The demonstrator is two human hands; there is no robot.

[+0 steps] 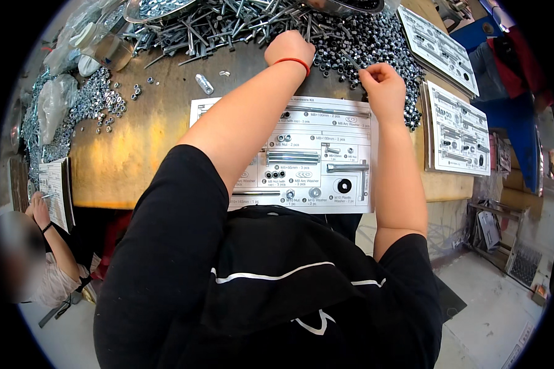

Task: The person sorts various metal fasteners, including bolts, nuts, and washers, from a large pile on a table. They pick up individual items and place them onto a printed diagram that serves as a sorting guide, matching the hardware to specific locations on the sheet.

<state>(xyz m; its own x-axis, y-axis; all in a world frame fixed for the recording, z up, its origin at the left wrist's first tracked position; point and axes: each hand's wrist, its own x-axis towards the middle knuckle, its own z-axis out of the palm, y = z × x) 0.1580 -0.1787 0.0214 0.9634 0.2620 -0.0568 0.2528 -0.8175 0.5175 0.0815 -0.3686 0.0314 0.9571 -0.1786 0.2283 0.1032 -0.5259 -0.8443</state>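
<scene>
My left hand (291,49), a red band at its wrist, reaches to where the pile of bolts (228,24) meets the heap of dark-capped nuts (375,43). Its fingers curl down and are mostly hidden, so what they grip does not show. At the right side of that nut heap, my right hand (385,89) pinches a slim grey bolt (352,60) between thumb and fingertips. Below both forearms lies a printed hardware sheet (351,144), with bolts, nuts, washers and a black ring shown on it; my left arm covers part of it.
Stacks of similar sheets (458,126) stand on the right of the table (141,166). Silver nuts (98,95) and clear plastic bags (60,101) crowd the left. A small metal cylinder (204,84) lies near the sheet. Another person's hand (40,209) is at the left edge.
</scene>
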